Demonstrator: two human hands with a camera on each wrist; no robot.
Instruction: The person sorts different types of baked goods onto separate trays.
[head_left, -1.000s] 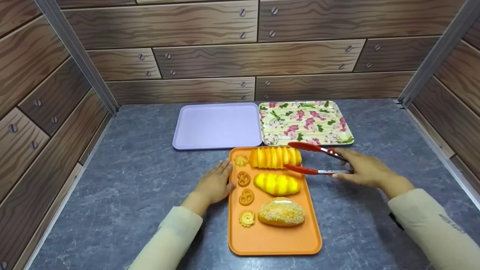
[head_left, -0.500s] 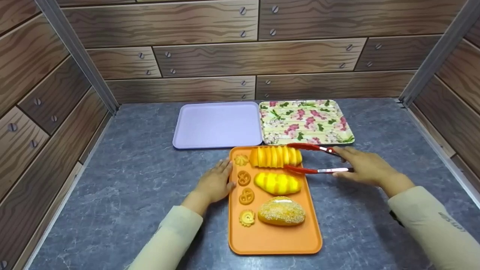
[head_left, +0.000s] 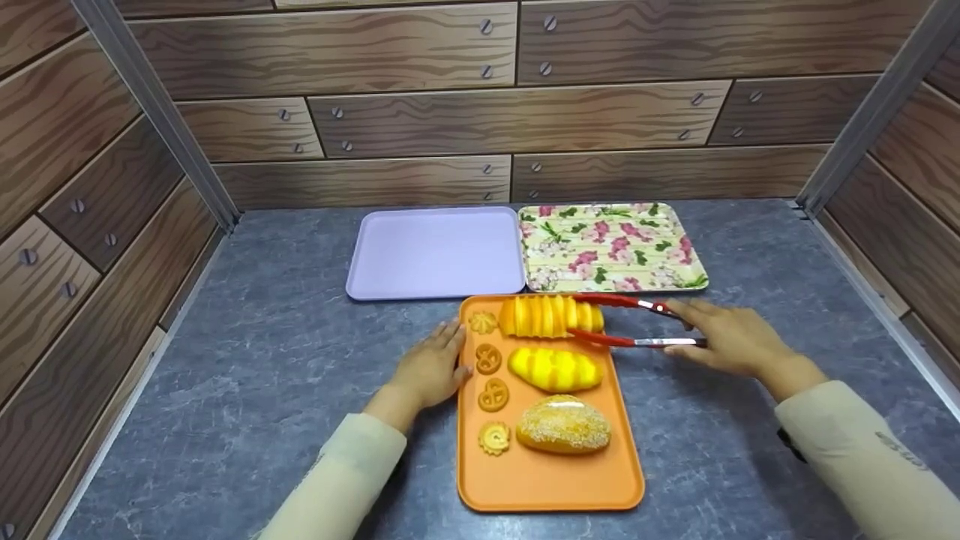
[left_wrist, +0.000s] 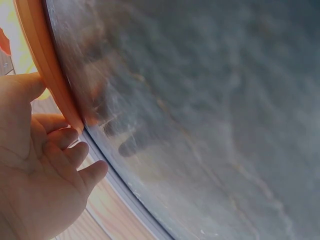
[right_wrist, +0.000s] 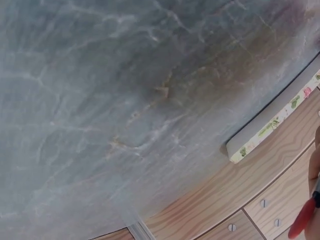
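Observation:
In the head view my right hand (head_left: 739,341) grips a pair of red-tipped tongs (head_left: 611,340). The tongs' two arms straddle the right end of an orange-yellow sliced loaf (head_left: 547,316), one along its far side and one along its near side. This loaf lies at the far end of an orange tray (head_left: 547,484). At the tray's left edge my left hand (head_left: 429,367) rests with loose fingers, the thumb over the rim. Below the loaf lie a yellow striped bread (head_left: 555,369) and a seeded bun (head_left: 564,425). In the right wrist view only a red piece of the tongs (right_wrist: 302,220) shows.
Several small biscuits, among them a pretzel (head_left: 493,394), line the orange tray's left side. Behind it stand a lilac tray (head_left: 436,253) and a flowered tray (head_left: 611,247), side by side. Wood-patterned walls (head_left: 420,120) enclose the grey table (head_left: 262,315) on three sides.
The far arm of the tongs has come nearer to the sliced loaf, so the tongs are narrower than before. My left hand, the tray and the breads stay put.

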